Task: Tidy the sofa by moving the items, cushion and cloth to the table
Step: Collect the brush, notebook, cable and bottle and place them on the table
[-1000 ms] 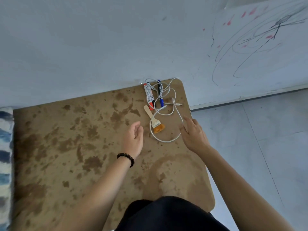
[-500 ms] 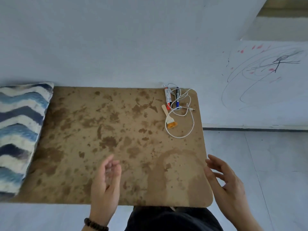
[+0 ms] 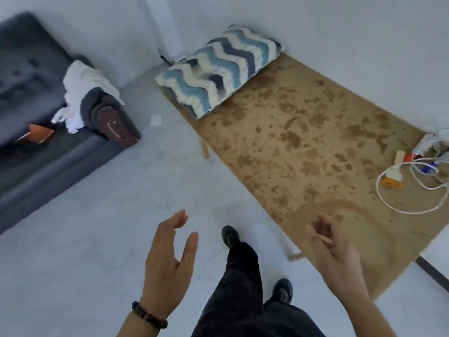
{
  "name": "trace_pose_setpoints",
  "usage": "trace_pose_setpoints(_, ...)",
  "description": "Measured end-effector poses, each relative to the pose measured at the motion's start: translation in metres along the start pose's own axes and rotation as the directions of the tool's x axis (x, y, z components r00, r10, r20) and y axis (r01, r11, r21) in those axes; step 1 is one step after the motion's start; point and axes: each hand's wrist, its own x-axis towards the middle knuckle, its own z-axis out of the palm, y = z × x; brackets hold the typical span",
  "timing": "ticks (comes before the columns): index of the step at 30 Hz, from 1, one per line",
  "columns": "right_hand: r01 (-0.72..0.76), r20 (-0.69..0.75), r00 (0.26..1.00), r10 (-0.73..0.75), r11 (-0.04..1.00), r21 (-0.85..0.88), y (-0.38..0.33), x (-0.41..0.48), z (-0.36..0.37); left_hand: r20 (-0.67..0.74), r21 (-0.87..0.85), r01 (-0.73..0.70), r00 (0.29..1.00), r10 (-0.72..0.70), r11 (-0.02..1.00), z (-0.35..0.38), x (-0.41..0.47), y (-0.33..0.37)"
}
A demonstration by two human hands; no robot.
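Head view: both hands are held open and empty.
White cloth (image 3: 82, 91) is draped on the sofa (image 3: 36, 142) arm, well apart from left hand (image 3: 167, 268) and right hand (image 3: 337, 256).

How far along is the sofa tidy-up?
Done: the blue-and-white zigzag cushion, white cable and markers lie on the brown speckled table. Both hands are empty. Left: the white cloth and an orange item on the grey sofa.

Bare room, pale surfaces

A grey floor (image 3: 97, 239) meets a white wall (image 3: 340, 25); a paper scrap (image 3: 155, 120) lies on the floor.
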Motion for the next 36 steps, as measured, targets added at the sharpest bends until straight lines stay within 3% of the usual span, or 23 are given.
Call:
trace_pose_setpoints(4,0.18,0.276,0.947,-0.162,0.983,-0.039,-0.045,-0.013,0.067,-0.264,-0.076,0.143,0.952,-0.158,0.987,-0.069,-0.047,-0.046)
trace_pose_setpoints(8,0.382,0.45,0.839,-0.306,0.92,-0.085,-0.083,-0.029,0.145,-0.463,-0.195,0.263,0.825,-0.325,0.945,-0.123,-0.087,-0.105)
trace_pose_setpoints(12,0.477,0.546,0.758,-0.356,0.874,-0.093,-0.114,-0.059,0.237,-0.509,-0.323,0.351,0.718,-0.474,0.879,-0.17,-0.121,-0.172)
trace_pose_setpoints(18,0.607,0.707,0.592,-0.387,0.791,-0.075,-0.152,-0.113,0.383,-0.555,-0.364,0.437,0.607,-0.568,0.822,-0.247,-0.137,-0.263)
trace_pose_setpoints(22,0.633,0.75,0.538,-0.384,0.772,-0.059,-0.176,-0.128,0.445,-0.579,-0.377,0.426,0.585,-0.568,0.822,-0.289,-0.115,-0.301)
trace_pose_setpoints(30,0.575,0.741,0.588,-0.325,0.812,-0.1,-0.199,-0.067,0.581,-0.518,-0.358,0.47,0.619,-0.59,0.807,-0.342,0.019,-0.396)
trace_pose_setpoints(36,0.576,0.775,0.562,-0.289,0.809,-0.116,-0.266,0.002,0.724,-0.48,-0.356,0.499,0.628,-0.612,0.791,-0.412,0.159,-0.459)
